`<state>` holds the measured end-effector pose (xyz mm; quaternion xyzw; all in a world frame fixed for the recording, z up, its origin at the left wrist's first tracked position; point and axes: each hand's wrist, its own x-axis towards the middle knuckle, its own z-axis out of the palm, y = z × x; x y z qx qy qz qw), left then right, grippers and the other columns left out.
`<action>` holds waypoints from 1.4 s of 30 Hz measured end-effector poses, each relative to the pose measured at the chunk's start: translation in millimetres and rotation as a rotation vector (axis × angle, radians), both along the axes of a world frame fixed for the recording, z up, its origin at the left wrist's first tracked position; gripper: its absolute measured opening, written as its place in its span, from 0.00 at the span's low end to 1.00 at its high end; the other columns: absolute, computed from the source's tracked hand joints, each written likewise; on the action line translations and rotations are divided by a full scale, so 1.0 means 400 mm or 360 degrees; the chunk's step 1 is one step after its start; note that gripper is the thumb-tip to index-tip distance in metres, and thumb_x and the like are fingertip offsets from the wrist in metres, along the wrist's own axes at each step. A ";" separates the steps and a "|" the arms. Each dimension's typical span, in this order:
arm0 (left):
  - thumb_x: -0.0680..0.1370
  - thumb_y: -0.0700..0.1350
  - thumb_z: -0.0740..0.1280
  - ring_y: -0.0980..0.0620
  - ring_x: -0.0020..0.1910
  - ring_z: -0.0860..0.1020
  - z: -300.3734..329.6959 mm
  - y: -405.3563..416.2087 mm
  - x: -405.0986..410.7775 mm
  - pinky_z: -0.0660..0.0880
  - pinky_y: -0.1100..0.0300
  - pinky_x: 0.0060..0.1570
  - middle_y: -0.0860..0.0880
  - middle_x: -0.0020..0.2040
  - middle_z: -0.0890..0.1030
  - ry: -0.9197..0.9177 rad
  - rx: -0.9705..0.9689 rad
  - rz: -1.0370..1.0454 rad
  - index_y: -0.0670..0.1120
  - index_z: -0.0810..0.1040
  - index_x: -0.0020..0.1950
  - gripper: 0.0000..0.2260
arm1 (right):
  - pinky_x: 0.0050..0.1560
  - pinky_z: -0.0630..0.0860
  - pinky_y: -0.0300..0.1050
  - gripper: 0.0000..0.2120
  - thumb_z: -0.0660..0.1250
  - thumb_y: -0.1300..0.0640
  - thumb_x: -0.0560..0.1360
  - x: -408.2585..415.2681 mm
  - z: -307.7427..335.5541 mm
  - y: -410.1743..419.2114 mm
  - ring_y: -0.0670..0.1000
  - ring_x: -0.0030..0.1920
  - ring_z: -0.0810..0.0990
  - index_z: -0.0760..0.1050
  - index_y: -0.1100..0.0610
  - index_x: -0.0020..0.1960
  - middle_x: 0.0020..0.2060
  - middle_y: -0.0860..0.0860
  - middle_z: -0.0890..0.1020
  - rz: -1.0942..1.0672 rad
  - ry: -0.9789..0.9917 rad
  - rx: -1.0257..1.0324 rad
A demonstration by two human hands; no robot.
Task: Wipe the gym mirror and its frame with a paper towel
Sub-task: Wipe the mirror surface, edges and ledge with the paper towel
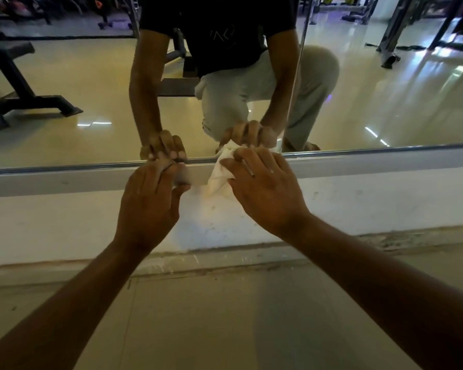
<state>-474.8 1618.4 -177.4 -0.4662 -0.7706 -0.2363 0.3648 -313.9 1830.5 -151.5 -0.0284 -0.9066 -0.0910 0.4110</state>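
The gym mirror (91, 84) fills the upper half of the view, and its pale frame (358, 162) runs along the bottom edge. My right hand (262, 188) presses a crumpled white paper towel (219, 172) against the frame, fingers spread over it with the tips at the glass edge. My left hand (150, 198) rests beside it with its fingertips on the frame's top lip and nothing in it. The mirror reflects both hands and a crouching person.
Below the frame is a white wall strip (64, 222) with scuffs, then a skirting ledge (225, 259) and tiled floor (198, 316). The mirror reflects a black bench (16, 84) at left and machine legs (401, 30) at upper right.
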 end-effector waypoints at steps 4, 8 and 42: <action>0.84 0.45 0.73 0.35 0.64 0.78 -0.014 0.004 -0.014 0.75 0.42 0.63 0.34 0.65 0.81 0.0028 0.0017 0.0015 0.37 0.79 0.69 0.17 | 0.65 0.75 0.54 0.20 0.76 0.55 0.82 0.023 0.016 0.009 0.57 0.66 0.75 0.80 0.57 0.73 0.68 0.57 0.81 -0.0068 0.0019 -0.0061; 0.85 0.42 0.73 0.33 0.64 0.80 -0.050 0.014 -0.015 0.77 0.39 0.64 0.33 0.65 0.82 0.0077 0.0094 0.0068 0.36 0.80 0.69 0.15 | 0.68 0.75 0.55 0.23 0.75 0.55 0.82 -0.005 0.003 -0.020 0.58 0.69 0.75 0.78 0.57 0.76 0.71 0.57 0.79 -0.0068 -0.0036 0.0004; 0.82 0.35 0.74 0.39 0.65 0.77 0.018 -0.261 -0.203 0.76 0.44 0.64 0.38 0.67 0.81 0.0132 -0.0117 -0.0257 0.40 0.79 0.74 0.20 | 0.75 0.72 0.63 0.27 0.70 0.44 0.86 -0.188 -0.120 -0.293 0.63 0.77 0.72 0.75 0.55 0.80 0.78 0.58 0.76 -0.0296 0.0327 -0.0348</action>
